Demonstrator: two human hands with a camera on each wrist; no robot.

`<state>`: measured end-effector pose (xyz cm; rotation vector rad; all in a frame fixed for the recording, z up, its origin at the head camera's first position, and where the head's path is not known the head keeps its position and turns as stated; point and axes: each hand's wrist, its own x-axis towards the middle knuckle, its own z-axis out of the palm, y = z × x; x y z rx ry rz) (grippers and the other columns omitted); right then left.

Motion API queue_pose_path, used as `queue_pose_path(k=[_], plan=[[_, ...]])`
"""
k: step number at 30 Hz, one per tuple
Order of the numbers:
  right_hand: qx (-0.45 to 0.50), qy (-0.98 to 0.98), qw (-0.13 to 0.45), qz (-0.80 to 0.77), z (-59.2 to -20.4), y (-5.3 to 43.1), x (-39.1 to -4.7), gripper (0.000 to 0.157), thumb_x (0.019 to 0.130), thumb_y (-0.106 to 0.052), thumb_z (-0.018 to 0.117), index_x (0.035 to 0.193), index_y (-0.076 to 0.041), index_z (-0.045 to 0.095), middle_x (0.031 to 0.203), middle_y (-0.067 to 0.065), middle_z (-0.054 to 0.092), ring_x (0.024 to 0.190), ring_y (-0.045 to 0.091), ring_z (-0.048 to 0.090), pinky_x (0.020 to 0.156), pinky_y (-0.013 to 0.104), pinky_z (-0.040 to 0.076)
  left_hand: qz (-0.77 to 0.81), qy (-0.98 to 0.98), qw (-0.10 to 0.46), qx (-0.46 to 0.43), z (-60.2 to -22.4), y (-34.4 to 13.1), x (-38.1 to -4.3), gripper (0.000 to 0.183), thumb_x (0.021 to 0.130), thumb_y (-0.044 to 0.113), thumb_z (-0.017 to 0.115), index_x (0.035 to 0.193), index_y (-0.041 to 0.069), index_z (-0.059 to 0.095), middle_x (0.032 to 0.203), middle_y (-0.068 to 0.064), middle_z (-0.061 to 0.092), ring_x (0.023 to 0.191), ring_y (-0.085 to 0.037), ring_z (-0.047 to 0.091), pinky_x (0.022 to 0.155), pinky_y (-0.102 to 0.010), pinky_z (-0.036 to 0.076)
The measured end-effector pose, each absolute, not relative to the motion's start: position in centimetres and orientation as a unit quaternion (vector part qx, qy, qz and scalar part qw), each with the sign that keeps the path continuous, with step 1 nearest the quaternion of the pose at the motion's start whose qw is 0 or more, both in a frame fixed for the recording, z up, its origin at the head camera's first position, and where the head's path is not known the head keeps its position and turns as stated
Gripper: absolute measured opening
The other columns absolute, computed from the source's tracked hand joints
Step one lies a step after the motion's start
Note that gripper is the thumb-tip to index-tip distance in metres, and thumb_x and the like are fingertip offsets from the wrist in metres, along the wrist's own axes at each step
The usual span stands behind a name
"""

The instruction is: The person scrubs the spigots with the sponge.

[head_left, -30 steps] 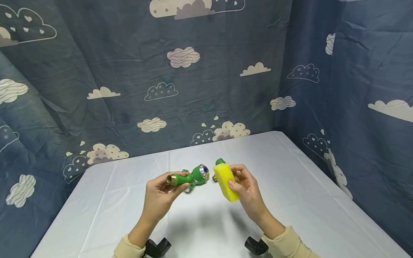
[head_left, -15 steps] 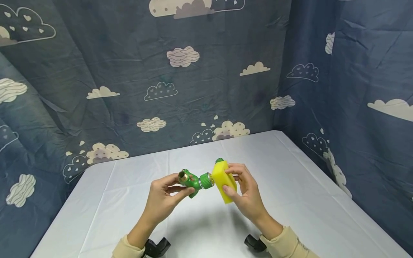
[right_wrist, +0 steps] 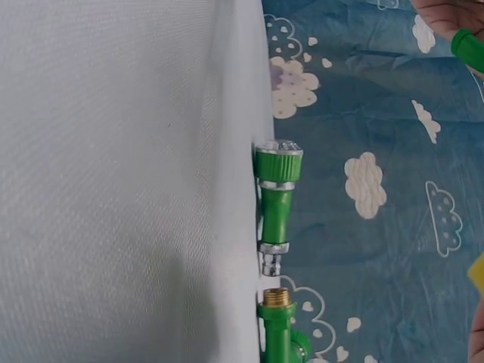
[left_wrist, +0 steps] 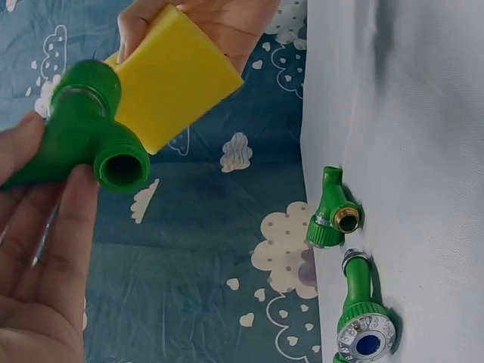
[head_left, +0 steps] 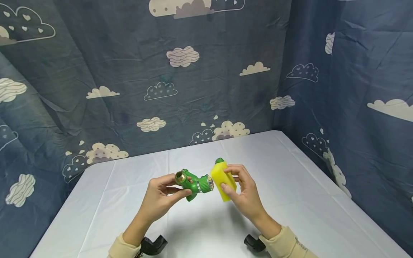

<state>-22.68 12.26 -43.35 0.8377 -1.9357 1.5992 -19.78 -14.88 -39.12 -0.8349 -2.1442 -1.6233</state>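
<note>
My left hand [head_left: 159,200] pinches a green valve [head_left: 190,184] between thumb and fingers, above the table. The valve has a brass threaded end and a ribbed knob with a silvery face, which points right. A yellow sponge [head_left: 223,180] is held in my right hand [head_left: 246,195], thumb on the near side and fingers on the far side. The knob's face is right beside the sponge; whether they touch I cannot tell. In the left wrist view, the valve [left_wrist: 72,132] shows a dark open outlet, with the sponge [left_wrist: 178,79] behind it.
Two other green fittings lie on the white table [head_left: 290,200]: one with a brass outlet [left_wrist: 333,212], the other with a silver dial and blue centre [left_wrist: 364,333]. In the head view only a green tip [head_left: 219,160] peeks out behind the sponge. Cloud-patterned cloth [head_left: 209,82] hangs behind.
The left hand has turned the valve, so its brass end now faces more toward me. Its knob came against the sponge, then its silvery face turned into view. The sponge shifted slightly left.
</note>
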Motion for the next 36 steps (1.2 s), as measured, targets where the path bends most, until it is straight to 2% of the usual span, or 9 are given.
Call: queue_pose_path(k=[4, 8, 11, 15, 20, 26, 30, 33, 36], plan=[[0.340, -0.687, 0.250, 0.592, -43.4, 12.3, -22.6, 0.041, 0.085, 0.008, 0.071, 0.124, -0.004, 0.064, 0.132, 0.014, 0.061, 0.116, 0.012, 0.060, 0.089, 0.020, 0.054, -0.557, -0.772, 0.173, -0.254, -39.1, -14.7, -19.6, 0.029, 0.085, 0.003, 0.090, 0.112, 0.005, 0.080, 0.104, -0.012, 0.082, 0.091, -0.006, 0.078, 0.075, -0.034, 0.070], [0.387, -0.694, 0.280, 0.539, -43.7, 12.2, -22.5, 0.044, 0.079, 0.003, 0.076, 0.121, -0.008, 0.067, 0.133, 0.015, 0.061, 0.121, 0.018, 0.060, 0.097, 0.023, 0.056, -0.544, -0.787, 0.180, -0.230, -39.2, -14.4, -19.5, 0.030, 0.085, 0.010, 0.092, 0.113, 0.009, 0.081, 0.099, -0.006, 0.082, 0.087, -0.007, 0.078, 0.071, -0.032, 0.069], [0.403, -0.708, 0.294, 0.500, -43.9, 12.1, -22.5, 0.046, 0.076, -0.001, 0.081, 0.119, -0.013, 0.070, 0.134, 0.015, 0.061, 0.125, 0.023, 0.060, 0.104, 0.028, 0.058, -0.535, -0.787, 0.177, -0.252, -39.3, -14.2, -19.3, 0.026, 0.085, 0.009, 0.092, 0.109, 0.010, 0.081, 0.096, -0.005, 0.082, 0.086, -0.008, 0.078, 0.069, -0.032, 0.069], [0.401, -0.724, 0.299, 0.474, -44.0, 12.0, -22.5, 0.047, 0.076, -0.001, 0.084, 0.118, -0.016, 0.072, 0.135, 0.014, 0.060, 0.125, 0.027, 0.060, 0.107, 0.029, 0.057, -0.507, -0.787, 0.168, -0.308, -39.2, -14.0, -19.1, 0.023, 0.085, 0.006, 0.091, 0.105, 0.014, 0.082, 0.096, -0.001, 0.079, 0.083, -0.009, 0.076, 0.068, -0.030, 0.069], [0.383, -0.745, 0.300, 0.457, -44.0, 11.9, -22.6, 0.045, 0.077, -0.002, 0.084, 0.118, -0.018, 0.072, 0.134, 0.012, 0.061, 0.123, 0.028, 0.062, 0.105, 0.032, 0.060, -0.454, -0.795, 0.169, -0.364, -38.7, -14.0, -18.7, 0.029, 0.081, 0.003, 0.093, 0.103, 0.019, 0.083, 0.091, 0.006, 0.073, 0.080, -0.005, 0.071, 0.069, -0.025, 0.067], [0.376, -0.752, 0.291, 0.457, -44.1, 11.8, -22.5, 0.045, 0.080, -0.005, 0.082, 0.121, -0.018, 0.070, 0.132, 0.009, 0.064, 0.119, 0.027, 0.066, 0.101, 0.036, 0.063, -0.457, -0.792, 0.149, -0.375, -37.9, -14.2, -17.8, 0.029, 0.080, 0.006, 0.094, 0.101, 0.022, 0.082, 0.088, 0.008, 0.071, 0.079, -0.004, 0.069, 0.067, -0.025, 0.066], [0.367, -0.759, 0.289, 0.454, -44.1, 11.9, -22.5, 0.047, 0.079, -0.002, 0.081, 0.122, -0.018, 0.070, 0.134, 0.008, 0.064, 0.122, 0.027, 0.065, 0.104, 0.035, 0.061, -0.510, -0.758, 0.116, -0.390, -37.4, -14.3, -17.3, 0.025, 0.085, 0.004, 0.090, 0.103, 0.018, 0.080, 0.093, -0.001, 0.074, 0.086, -0.005, 0.070, 0.069, -0.031, 0.069], [0.352, -0.761, 0.284, 0.466, -44.0, 12.0, -22.6, 0.048, 0.079, 0.000, 0.078, 0.123, -0.018, 0.071, 0.133, 0.008, 0.064, 0.121, 0.023, 0.063, 0.096, 0.025, 0.057, -0.559, -0.727, 0.099, -0.386, -37.1, -14.4, -17.1, 0.024, 0.087, -0.002, 0.087, 0.105, 0.010, 0.077, 0.100, -0.008, 0.075, 0.093, -0.007, 0.072, 0.072, -0.036, 0.070], [0.352, -0.746, 0.269, 0.497, -43.9, 12.1, -22.7, 0.046, 0.082, 0.001, 0.076, 0.124, -0.016, 0.069, 0.132, 0.009, 0.065, 0.121, 0.016, 0.061, 0.085, 0.023, 0.053, -0.612, -0.704, 0.081, -0.353, -37.0, -14.2, -17.3, 0.025, 0.087, -0.006, 0.084, 0.108, 0.002, 0.074, 0.104, -0.006, 0.074, 0.097, -0.009, 0.074, 0.076, -0.038, 0.070]])
